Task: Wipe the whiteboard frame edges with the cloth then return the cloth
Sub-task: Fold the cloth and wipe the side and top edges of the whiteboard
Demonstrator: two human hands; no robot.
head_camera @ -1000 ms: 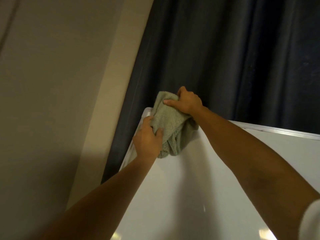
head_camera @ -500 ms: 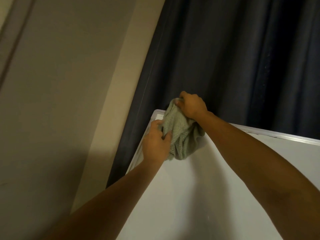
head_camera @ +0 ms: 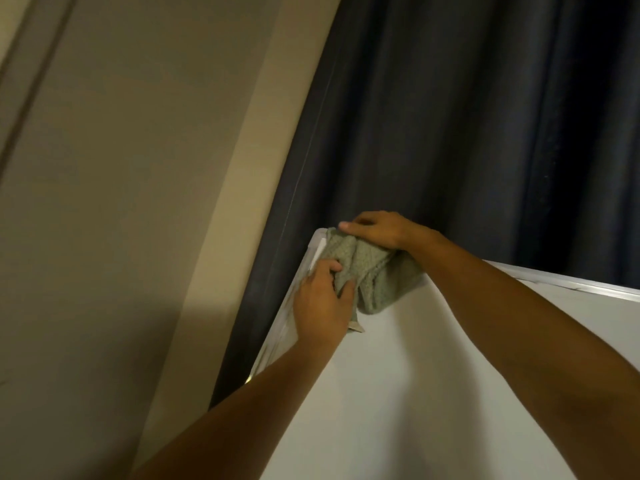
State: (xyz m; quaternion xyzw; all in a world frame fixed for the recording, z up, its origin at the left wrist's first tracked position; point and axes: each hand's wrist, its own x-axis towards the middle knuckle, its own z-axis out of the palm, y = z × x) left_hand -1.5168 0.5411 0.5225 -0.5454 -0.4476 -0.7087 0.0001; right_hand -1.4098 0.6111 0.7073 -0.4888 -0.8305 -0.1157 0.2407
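A pale green cloth (head_camera: 374,275) is bunched over the top left corner of the whiteboard (head_camera: 415,393). My right hand (head_camera: 377,230) lies on top of the cloth at the board's upper edge, fingers closed over it. My left hand (head_camera: 322,303) grips the cloth's lower left part beside the left frame edge (head_camera: 284,323). The silver top frame edge (head_camera: 571,284) runs off to the right. Part of the corner is hidden under the cloth.
A dark blue curtain (head_camera: 467,133) hangs right behind the board. A beige wall (head_camera: 121,202) fills the left side. Both my forearms cross the white board surface.
Both hands and the cloth have kept to the top left corner; the right hand has flattened on top of the cloth and the cloth is bunched tighter. The view has shifted slightly.
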